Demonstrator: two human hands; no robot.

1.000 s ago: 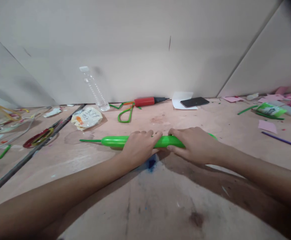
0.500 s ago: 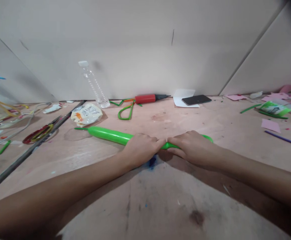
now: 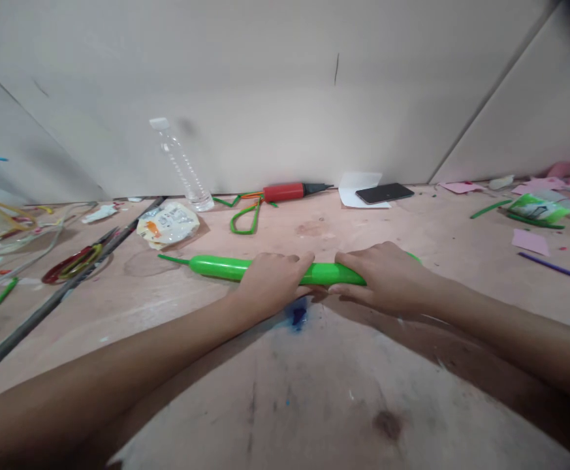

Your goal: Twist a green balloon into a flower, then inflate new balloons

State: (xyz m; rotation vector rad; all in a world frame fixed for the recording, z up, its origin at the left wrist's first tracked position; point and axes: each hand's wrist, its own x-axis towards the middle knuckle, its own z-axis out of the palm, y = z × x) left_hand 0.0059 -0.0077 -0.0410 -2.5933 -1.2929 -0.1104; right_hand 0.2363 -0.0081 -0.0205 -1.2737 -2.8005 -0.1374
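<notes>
A long, inflated green balloon (image 3: 221, 267) lies crosswise in front of me, just above or on the table. Its thin uninflated tail points left. My left hand (image 3: 275, 277) is closed around its middle, thumb toward the right. My right hand (image 3: 380, 274) grips it farther right, with fingers wrapped over the top. Between the hands a smooth, full stretch of balloon shows. The part beyond my right hand is mostly hidden; only a bit of green peeks out behind the knuckles.
Against the wall stand a clear bottle (image 3: 184, 166), a red hand pump (image 3: 285, 192) and a phone (image 3: 385, 193) on white paper. A plastic packet (image 3: 168, 225) and scissors (image 3: 79, 258) lie left. Pink paper scraps (image 3: 530, 241) and a purple stick (image 3: 553, 266) lie right.
The narrow, squeezed part of the balloon between my hands is now full and round. The hands are slightly farther apart, and the balloon's left end has shifted right.
</notes>
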